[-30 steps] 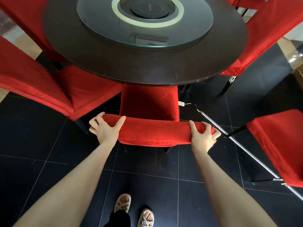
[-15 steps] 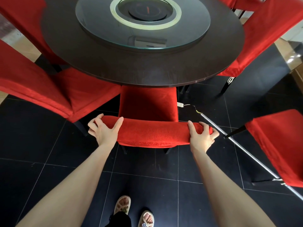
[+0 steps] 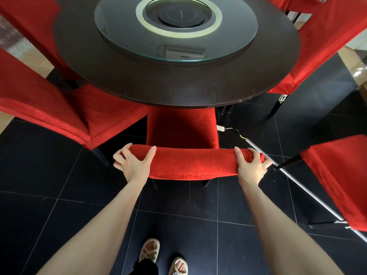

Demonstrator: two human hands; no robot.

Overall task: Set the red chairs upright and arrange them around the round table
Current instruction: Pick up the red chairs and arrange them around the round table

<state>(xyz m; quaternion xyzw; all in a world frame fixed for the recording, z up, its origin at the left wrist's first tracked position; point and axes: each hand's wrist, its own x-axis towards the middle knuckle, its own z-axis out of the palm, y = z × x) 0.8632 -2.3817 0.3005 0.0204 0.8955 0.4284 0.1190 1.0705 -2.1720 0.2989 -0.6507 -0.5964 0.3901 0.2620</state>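
Black glossy floor tiles are filling the lower half of the frame, with pale flooring showing at the far left and right edges. A dark round table is occupying the upper centre. A glass turntable is sitting on it, with a dark disc lying inside a pale ring at its middle. The centre chair is standing upright just below the table's near edge in the picture, its red seat reaching under the rim. The left hand is grasping the left end of the backrest top, thumb lying over the front face and fingers curling round the end. The right hand is grasping the right end the same way, fingers wrapping behind. Both bare forearms are reaching up from the bottom of the frame. A second chair is standing at the left, its seat just beside the centre chair's seat. A third chair is standing at the upper right, close to the rim. A fourth chair is sitting at the lower right, well apart from the table, one dark leg pointing left; cannot tell its pose. A metal rod is lying on the tiles, running diagonally from beside the centre chair toward the lower right edge. Sandalled feet are showing at bottom centre.
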